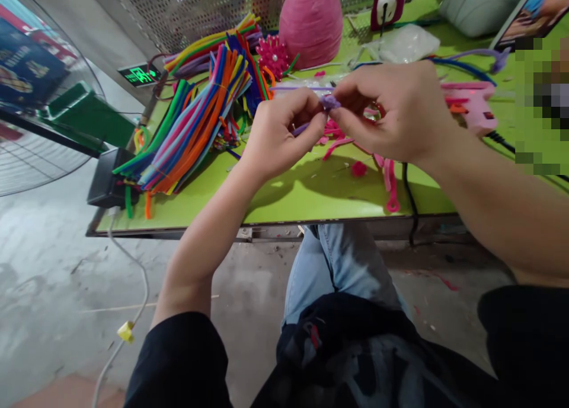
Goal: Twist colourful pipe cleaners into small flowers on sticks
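A small twisted purple pipe cleaner (pixel 329 102) is pinched between my two hands above the table. My left hand (pixel 284 129) grips it from the left with thumb and forefinger, and a purple end shows under the fingers. My right hand (pixel 386 111) holds it from the right, fingertips closed on the bunched part. Behind the hands stands a large pink wrapped dome (pixel 311 25), with a pink flower with a pearly centre (pixel 272 57) beside it. Pink pipe cleaner pieces (pixel 338 140) lie beneath my hands.
Bundles of coloured pipe cleaners (pixel 200 123) lie on the left of the green table (pixel 284 200). A pink glue gun (pixel 473 105) is at right, near a clear plastic bag (pixel 406 43). A black cable (pixel 406 197) hangs over the front edge. A fan (pixel 48 88) stands far left.
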### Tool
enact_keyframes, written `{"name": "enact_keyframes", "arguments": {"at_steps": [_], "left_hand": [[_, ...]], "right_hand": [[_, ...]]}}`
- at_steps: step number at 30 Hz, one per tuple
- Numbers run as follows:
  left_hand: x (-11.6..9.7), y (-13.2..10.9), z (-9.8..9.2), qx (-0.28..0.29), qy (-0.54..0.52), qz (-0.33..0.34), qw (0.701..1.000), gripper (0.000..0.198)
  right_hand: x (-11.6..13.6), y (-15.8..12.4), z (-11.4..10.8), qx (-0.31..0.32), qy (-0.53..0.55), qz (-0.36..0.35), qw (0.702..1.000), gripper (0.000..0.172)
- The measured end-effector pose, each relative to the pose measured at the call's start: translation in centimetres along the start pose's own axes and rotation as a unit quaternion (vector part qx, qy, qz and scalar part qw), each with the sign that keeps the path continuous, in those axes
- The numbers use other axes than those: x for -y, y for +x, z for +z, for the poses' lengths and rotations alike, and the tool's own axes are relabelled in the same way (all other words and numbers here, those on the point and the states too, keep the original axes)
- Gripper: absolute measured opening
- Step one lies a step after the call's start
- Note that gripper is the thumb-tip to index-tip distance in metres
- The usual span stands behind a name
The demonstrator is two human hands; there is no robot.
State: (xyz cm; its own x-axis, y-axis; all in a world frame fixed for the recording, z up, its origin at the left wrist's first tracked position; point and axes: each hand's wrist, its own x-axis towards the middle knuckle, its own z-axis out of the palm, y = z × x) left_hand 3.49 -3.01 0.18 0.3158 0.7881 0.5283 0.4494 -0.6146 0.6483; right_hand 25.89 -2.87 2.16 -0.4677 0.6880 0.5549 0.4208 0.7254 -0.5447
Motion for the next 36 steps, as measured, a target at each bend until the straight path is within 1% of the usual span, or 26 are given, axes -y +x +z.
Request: {"name": "enact_keyframes", "arguments": {"at_steps": [1,3,4,6,8,12,14,16,19,21,24,25,26,27,28,30,32,34,36], "left_hand": [[0.4,0.0,0.2,0.002,0.019,0.023,1.000,0.031],[0.9,0.0,0.4,-0.001,0.078,0.059,0.995,0.026],[1.0,-0.1,0.4,-0.002,0.115,0.072,0.991,0.020],[0.9,-0.4,0.3,-0.003,0.186,0.096,0.978,0.011],[0.6,-0.8,0.2,-0.008,0.236,0.123,0.964,0.014],[0.4,-1.1,0.4,-0.020,0.293,0.174,0.940,0.039],[0.7,-1.2,0.7,-0.018,0.306,0.190,0.933,0.046],[1.1,-1.1,1.0,-0.010,0.305,0.205,0.930,0.048],[1.9,-0.8,1.3,0.026,0.269,0.199,0.942,0.042],[2.4,-0.4,1.4,0.054,0.226,0.183,0.955,0.035],[2.7,0.2,1.1,0.078,0.150,0.183,0.968,0.028],[2.6,0.4,0.9,0.090,0.112,0.162,0.976,0.028],[2.5,0.6,0.7,0.105,0.066,0.125,0.984,0.029],[2.3,0.7,0.5,0.120,0.016,0.073,0.990,0.032],[2.0,0.8,0.2,0.135,-0.032,0.014,0.990,0.035],[1.6,1.0,-0.2,0.164,-0.111,-0.081,0.977,0.038],[1.1,1.1,-0.6,0.195,-0.170,-0.120,0.958,0.035],[0.8,1.1,-0.8,0.219,-0.203,-0.133,0.945,0.031],[0.5,1.0,-0.9,0.226,-0.219,-0.147,0.938,0.029]], "right_hand": [[0.0,0.0,0.0,0.003,-0.078,-0.021,0.997,0.016],[0.0,0.0,0.0,0.013,-0.211,-0.044,0.976,0.014],[0.1,-0.1,0.1,0.020,-0.253,-0.042,0.966,0.012],[0.3,-0.4,0.2,0.030,-0.296,-0.022,0.955,0.012],[0.7,-0.6,0.4,0.028,-0.310,0.000,0.950,0.017],[1.3,-0.6,0.7,0.032,-0.328,0.019,0.944,0.031],[1.4,-0.3,0.7,0.048,-0.330,0.038,0.942,0.034],[1.5,0.0,0.7,0.073,-0.320,0.055,0.943,0.036],[1.4,0.3,0.5,0.098,-0.295,0.066,0.948,0.037],[1.2,0.4,0.3,0.109,-0.276,0.072,0.952,0.038],[0.7,0.4,0.0,0.129,-0.252,0.069,0.957,0.037],[0.6,0.3,-0.1,0.128,-0.250,0.068,0.957,0.035],[0.4,0.3,-0.2,0.121,-0.252,0.064,0.958,0.034],[0.4,0.2,-0.2,0.110,-0.258,0.057,0.958,0.034],[0.3,0.1,-0.3,0.100,-0.267,0.049,0.957,0.034],[0.4,0.1,-0.2,0.089,-0.297,0.033,0.950,0.034],[0.7,0.0,-0.2,0.093,-0.335,0.031,0.937,0.032],[1.0,0.0,-0.1,0.100,-0.364,0.034,0.925,0.027],[1.2,-0.1,-0.1,0.104,-0.377,0.023,0.920,0.021]]}}
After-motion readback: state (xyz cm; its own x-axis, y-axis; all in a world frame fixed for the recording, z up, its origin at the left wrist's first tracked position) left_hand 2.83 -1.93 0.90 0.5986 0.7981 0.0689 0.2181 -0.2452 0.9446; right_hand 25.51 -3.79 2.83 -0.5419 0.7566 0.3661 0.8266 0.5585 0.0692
